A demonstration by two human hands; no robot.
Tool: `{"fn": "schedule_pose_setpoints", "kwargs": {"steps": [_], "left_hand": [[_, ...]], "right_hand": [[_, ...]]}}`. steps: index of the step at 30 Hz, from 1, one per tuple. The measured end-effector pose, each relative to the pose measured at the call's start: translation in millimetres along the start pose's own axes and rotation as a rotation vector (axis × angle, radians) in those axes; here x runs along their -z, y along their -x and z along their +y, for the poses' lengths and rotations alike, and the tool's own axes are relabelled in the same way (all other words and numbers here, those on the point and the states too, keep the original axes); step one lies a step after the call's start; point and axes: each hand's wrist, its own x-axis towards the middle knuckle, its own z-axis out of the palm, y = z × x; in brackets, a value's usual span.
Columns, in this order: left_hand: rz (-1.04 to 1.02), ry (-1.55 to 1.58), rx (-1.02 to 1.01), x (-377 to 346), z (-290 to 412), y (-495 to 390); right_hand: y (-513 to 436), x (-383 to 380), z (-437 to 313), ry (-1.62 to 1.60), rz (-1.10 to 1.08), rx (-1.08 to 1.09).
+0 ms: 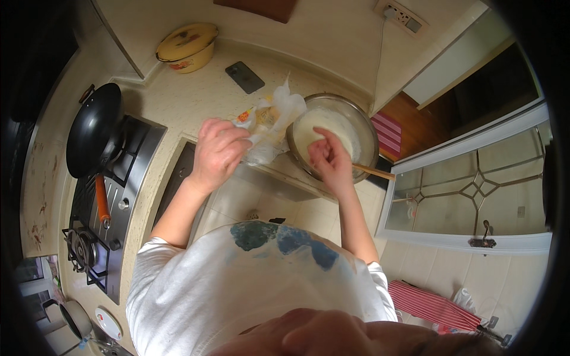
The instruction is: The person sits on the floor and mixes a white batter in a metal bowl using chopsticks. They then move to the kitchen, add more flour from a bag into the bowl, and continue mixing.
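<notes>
A steel bowl (373,133) with pale, batter-like liquid (327,119) stands at the counter's front edge. My right hand (331,160) is over the bowl, index finger extended and the others curled, with nothing visible in it. From behind that wrist, wooden chopsticks (374,171) stick out past the rim. A crumpled clear plastic bag (285,107) with yellowish contents and a printed patch lies left of the bowl. My left hand (222,151) is at the bag's left side with bent fingers. Its fingertips are partly hidden, so whether it grips the plastic is unclear.
A black phone (245,77) and a lidded yellow enamel pot (189,49) are at the back of the counter. On the left, a black wok (94,131) sits on the gas stove (133,151), its orange handle (102,202) pointing towards me. A glazed door (467,191) stands at right.
</notes>
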Motion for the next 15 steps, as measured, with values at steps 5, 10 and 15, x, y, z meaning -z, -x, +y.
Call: {"fn": "schedule_pose_setpoints", "kwargs": {"steps": [5,10,15], "left_hand": [[-0.183,0.028,-0.043,8,9,-3],[-0.315,0.065,-0.006,14,11,-10],[-0.347,0.014,0.039,29,5,-12]], "right_hand": [[-29,-25,-51,0.455,-0.064,0.273],[-42,-35,-74,0.750,-0.063,0.335],[-51,-32,-69,0.911,0.022,0.455]]}}
